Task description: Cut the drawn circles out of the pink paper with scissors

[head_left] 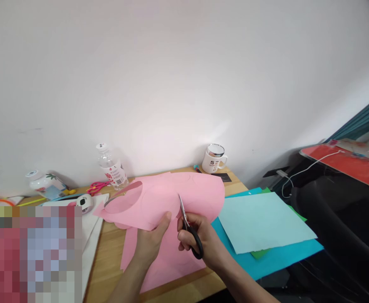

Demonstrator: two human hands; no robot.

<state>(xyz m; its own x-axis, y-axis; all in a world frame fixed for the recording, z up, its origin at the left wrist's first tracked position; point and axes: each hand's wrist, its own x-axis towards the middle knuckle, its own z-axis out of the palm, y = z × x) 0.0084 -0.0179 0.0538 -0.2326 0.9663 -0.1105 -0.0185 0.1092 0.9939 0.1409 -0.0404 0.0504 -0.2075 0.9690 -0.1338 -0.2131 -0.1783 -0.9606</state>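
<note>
A large sheet of pink paper (159, 195) is raised above the table and curls over at its right end. A rounded hole is cut through its left part, and faint curved lines are drawn on it. My left hand (151, 242) grips its lower edge, thumb on top, the other fingers hidden beneath. In my right hand (200, 235) are black-handled scissors (194, 242), fingers in the loops, blades pointing up and away into the paper beside a curved cut edge. More pink paper (172, 269) lies flat on the table underneath.
Pale blue (266, 223) and bright blue sheets (263, 267) lie at the right. Along the wall stand a white mug (214, 160), a plastic bottle (113, 170) and a white jar (44, 184). Pink scissors (96, 187) rest near the bottle. A black chair (338, 206) is further right.
</note>
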